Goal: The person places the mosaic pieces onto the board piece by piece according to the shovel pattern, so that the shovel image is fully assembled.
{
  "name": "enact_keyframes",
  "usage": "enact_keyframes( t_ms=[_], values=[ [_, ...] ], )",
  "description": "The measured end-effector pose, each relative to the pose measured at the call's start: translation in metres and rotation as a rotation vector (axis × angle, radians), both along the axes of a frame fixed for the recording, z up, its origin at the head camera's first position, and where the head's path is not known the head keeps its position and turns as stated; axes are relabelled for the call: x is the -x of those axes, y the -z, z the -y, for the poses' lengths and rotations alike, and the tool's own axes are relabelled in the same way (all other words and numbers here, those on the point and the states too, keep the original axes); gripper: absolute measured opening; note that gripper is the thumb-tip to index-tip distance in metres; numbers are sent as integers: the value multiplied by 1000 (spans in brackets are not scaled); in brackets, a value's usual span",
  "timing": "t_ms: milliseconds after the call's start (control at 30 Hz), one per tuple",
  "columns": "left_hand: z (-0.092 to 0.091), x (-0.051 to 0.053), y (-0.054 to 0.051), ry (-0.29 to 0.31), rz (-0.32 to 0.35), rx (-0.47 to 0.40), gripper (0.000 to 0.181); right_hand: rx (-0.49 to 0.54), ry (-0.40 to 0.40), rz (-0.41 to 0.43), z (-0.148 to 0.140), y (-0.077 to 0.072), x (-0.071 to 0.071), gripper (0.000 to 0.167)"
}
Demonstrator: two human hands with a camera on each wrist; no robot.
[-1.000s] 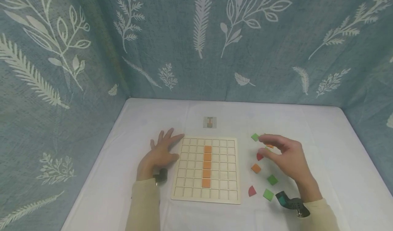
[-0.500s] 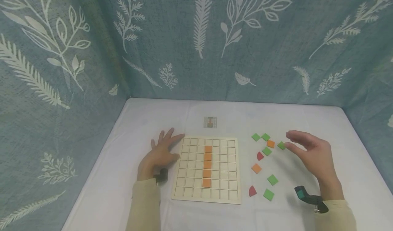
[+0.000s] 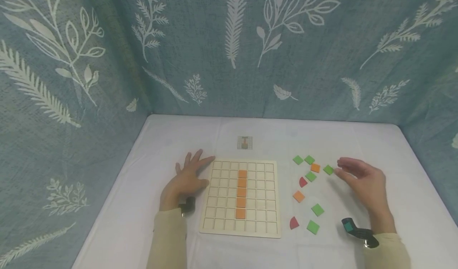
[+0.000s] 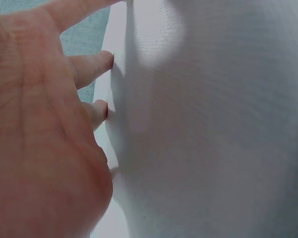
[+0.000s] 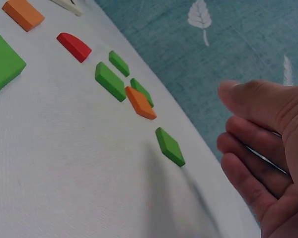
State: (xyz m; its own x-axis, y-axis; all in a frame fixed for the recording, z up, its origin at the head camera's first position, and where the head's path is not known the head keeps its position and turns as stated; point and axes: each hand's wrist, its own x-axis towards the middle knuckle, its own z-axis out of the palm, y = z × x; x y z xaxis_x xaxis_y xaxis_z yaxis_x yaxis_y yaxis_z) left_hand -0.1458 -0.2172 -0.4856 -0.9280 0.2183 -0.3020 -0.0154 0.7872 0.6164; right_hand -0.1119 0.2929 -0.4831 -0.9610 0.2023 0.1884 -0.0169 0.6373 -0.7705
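My left hand (image 3: 187, 178) lies spread at the left edge of a pale wooden grid board (image 3: 222, 234), its index finger and thumb touching the rim. In the left wrist view, the palm (image 4: 39, 129) shows over the white cloth with fingers extended. A vertical row of several orange square tiles (image 3: 241, 192) sits in the board's cells. To the right, my right hand (image 3: 365, 181) hovers with thumb and fingers loosely bent and apart, holding nothing. Nearest to it is a green square tile (image 3: 328, 169), also seen in the right wrist view as a green tile (image 5: 170, 147), apart from the fingers.
Loose tiles lie right of the board: several green squares (image 3: 317, 209), orange squares (image 3: 298, 196) and red quarter-circles (image 3: 294, 223). A small printed card (image 3: 245, 142) with a pattern lies behind the board. A blue leaf-patterned curtain (image 3: 250, 82) stands behind the white table (image 3: 171, 134).
My right hand has moved right, off the tile cluster, uncovering green and orange tiles, then dipped slightly beside the rightmost green tile. The left hand and the board have stayed in place.
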Motion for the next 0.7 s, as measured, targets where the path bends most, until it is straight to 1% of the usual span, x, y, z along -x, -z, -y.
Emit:
enact_keyframes(
  t_ms=[100,267,433,700],
  values=[
    [0,0,0,1,5,-4,85,12,19,32,1,4,1,40],
    [0,-1,-1,4,2,-2,85,15,10,59,3,10,2,43],
    [0,-1,-1,5,3,0,85,-27,11,73,4,14,4,41],
    [1,0,1,7,0,1,84,-100,35,132,6,16,7,40]
  ],
)
